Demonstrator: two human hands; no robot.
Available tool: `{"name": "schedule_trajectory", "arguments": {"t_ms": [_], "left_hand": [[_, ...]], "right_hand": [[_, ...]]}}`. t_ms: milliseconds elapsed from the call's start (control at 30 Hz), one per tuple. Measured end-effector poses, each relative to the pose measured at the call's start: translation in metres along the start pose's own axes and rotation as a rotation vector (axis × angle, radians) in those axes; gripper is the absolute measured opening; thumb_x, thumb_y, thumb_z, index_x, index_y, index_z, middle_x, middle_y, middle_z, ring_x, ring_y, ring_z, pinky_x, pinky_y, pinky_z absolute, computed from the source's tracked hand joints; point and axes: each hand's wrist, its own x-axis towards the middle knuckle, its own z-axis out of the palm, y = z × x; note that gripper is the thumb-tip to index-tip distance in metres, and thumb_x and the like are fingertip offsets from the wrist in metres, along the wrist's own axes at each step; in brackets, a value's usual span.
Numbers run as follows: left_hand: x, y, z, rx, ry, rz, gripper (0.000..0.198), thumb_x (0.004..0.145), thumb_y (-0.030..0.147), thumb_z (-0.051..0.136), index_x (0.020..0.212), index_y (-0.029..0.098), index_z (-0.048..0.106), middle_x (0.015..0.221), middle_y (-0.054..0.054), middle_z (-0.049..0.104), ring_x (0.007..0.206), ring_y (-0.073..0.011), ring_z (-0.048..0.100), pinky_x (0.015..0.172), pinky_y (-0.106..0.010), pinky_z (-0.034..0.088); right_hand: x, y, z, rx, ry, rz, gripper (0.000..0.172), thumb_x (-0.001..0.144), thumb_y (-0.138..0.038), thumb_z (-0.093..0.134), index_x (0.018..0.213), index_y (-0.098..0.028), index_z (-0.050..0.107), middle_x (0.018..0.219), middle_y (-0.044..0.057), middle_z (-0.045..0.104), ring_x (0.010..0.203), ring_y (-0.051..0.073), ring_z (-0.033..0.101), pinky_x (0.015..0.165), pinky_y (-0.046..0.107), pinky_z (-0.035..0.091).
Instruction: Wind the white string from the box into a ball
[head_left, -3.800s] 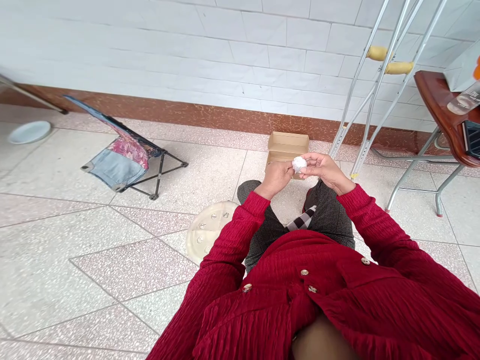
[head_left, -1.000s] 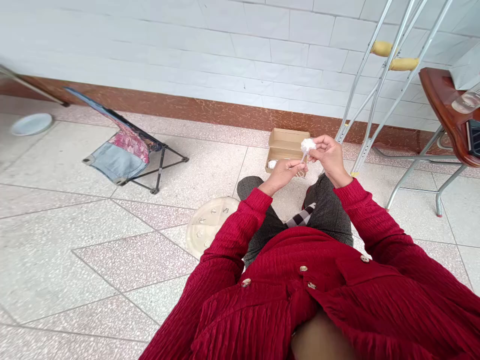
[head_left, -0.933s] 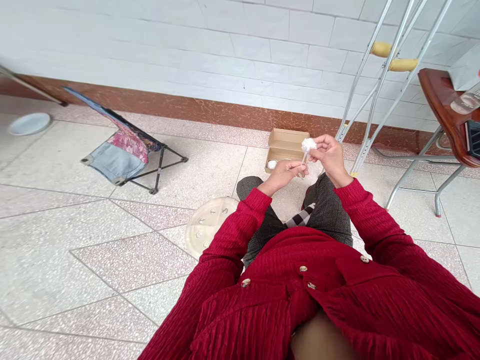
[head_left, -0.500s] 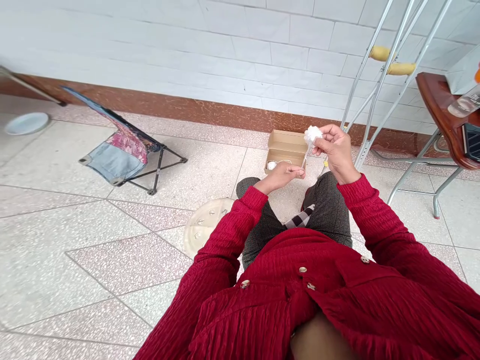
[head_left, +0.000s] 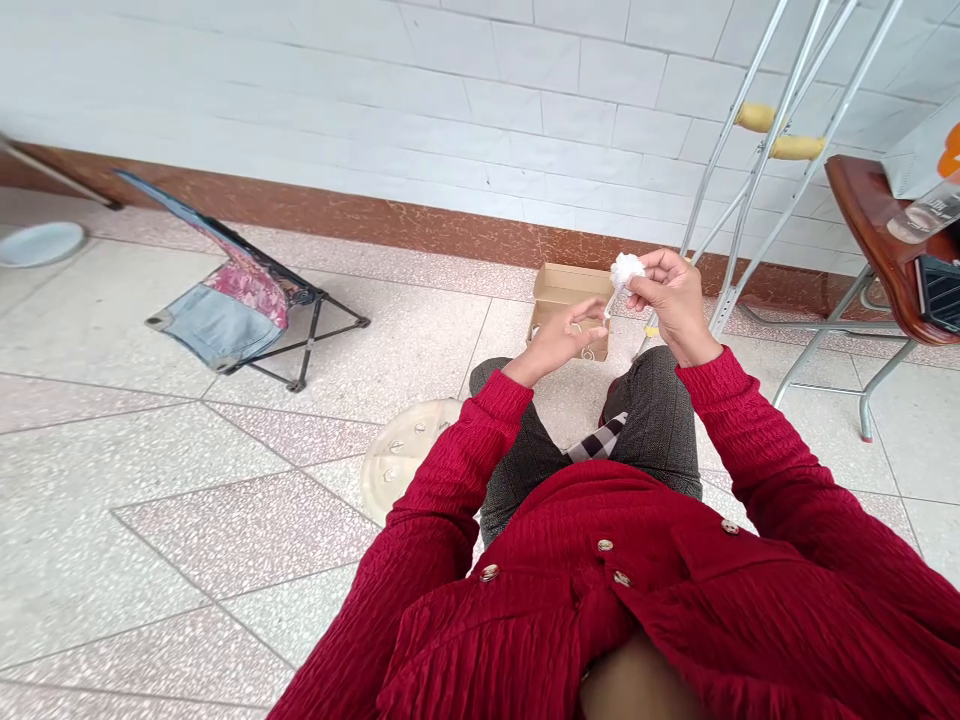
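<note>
My right hand (head_left: 671,300) pinches a white ruffled flower-like puff (head_left: 627,270) between thumb and fingers. From the puff a thin white tail (head_left: 613,300) hangs down to the left. My left hand (head_left: 562,340) is open beside the tail's lower end, thumb and fingers parted; whether a fingertip touches the tail I cannot tell. Behind and below the left hand, an open cardboard box (head_left: 571,282) rests on the floor with its lid up. Something white and string-like shows inside it, partly hidden by the hand.
A folding chair (head_left: 240,310) stands to the left, and a round pale stool top (head_left: 397,450) lies by my left knee. Metal crutches (head_left: 742,200) lean against the wall at right, beside a wooden-seated stool (head_left: 870,210) holding a bottle (head_left: 926,215).
My left hand has let go of the tail's lower end and spread its fingers. The right hand keeps the white puff in nearly the same place. The view has shifted slightly.
</note>
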Motion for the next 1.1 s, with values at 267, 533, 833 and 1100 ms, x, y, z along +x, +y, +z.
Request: {"name": "schedule_trajectory", "arguments": {"t_ms": [267,533,833,1100], "left_hand": [[0.002,0.040,0.018,0.007,0.254,0.044,0.030,0.094,0.043,0.066,0.081,0.018,0.077,0.086,-0.005,0.077,0.089,-0.0202,0.070,0.091,-0.036,0.054],[-0.017,0.029,0.015,-0.293,-0.065,-0.093,0.031,0.094,0.045,0.065,0.093,0.017,0.075,0.084,-0.007,0.079,0.095,-0.0219,0.073,0.101,-0.039,0.051],[-0.020,-0.001,0.002,-0.012,-0.262,-0.100,0.033,0.096,0.041,0.058,0.085,0.017,0.078,0.096,-0.006,0.079,0.099,-0.0201,0.071,0.099,-0.035,0.050],[-0.021,-0.046,-0.014,0.285,-0.073,-0.221,0.020,0.085,0.028,0.066,0.098,0.019,0.079,0.102,-0.007,0.080,0.102,-0.0248,0.071,0.099,-0.039,0.051]], "right_hand": [[0.000,-0.009,0.013,-0.039,0.021,-0.018,0.029,0.070,-0.030,0.084,0.084,-0.022,0.060,0.065,-0.006,0.065,0.046,0.008,0.060,0.043,0.021,0.048],[0.004,0.009,0.008,-0.056,0.053,0.012,0.032,0.068,-0.033,0.086,0.083,-0.022,0.059,0.061,-0.006,0.064,0.045,0.008,0.059,0.043,0.021,0.047],[0.009,0.005,0.002,-0.071,0.098,-0.013,0.027,0.073,-0.032,0.082,0.085,-0.023,0.059,0.066,-0.005,0.065,0.049,0.009,0.061,0.044,0.021,0.047],[0.006,-0.001,0.003,-0.045,0.065,0.003,0.028,0.071,-0.029,0.083,0.085,-0.023,0.060,0.064,-0.005,0.064,0.048,0.009,0.060,0.043,0.022,0.046]]}}
